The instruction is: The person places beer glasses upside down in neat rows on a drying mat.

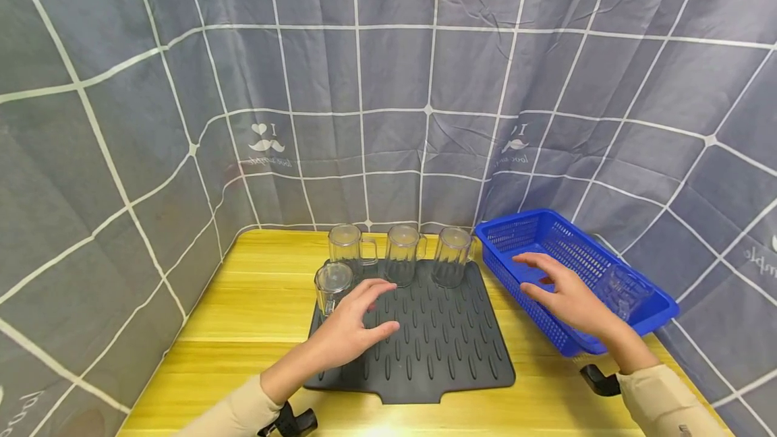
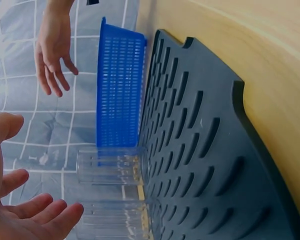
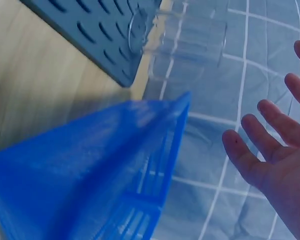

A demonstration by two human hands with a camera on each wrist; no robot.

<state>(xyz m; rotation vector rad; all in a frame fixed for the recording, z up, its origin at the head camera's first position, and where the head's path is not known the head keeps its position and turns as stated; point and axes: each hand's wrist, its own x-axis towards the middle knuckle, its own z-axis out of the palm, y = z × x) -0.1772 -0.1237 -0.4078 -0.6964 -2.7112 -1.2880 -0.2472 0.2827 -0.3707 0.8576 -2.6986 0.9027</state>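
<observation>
My left hand [image 1: 349, 329] hovers over the black ribbed drying mat [image 1: 437, 336], thumb and fingers spread, holding nothing. Closest to it is a clear glass mug [image 1: 332, 282] at the mat's left side, partly hidden by the hand. Along the mat's far edge stand a left mug [image 1: 344, 245], a middle mug [image 1: 402, 255] and a right mug [image 1: 451, 258], all with handles and seemingly mouth down. Above the blue plastic basket [image 1: 516, 280] my right hand [image 1: 567, 295] is held with loosely bent fingers and nothing in them. Clear glassware [image 1: 622, 292] lies in the basket's right part, its exact shape unclear.
The basket sits tilted at the right of the yellow wood-grain table [image 1: 273, 288], beside the mat. A grey curtain [image 1: 394, 73] with white grid lines hangs behind the table and along both sides.
</observation>
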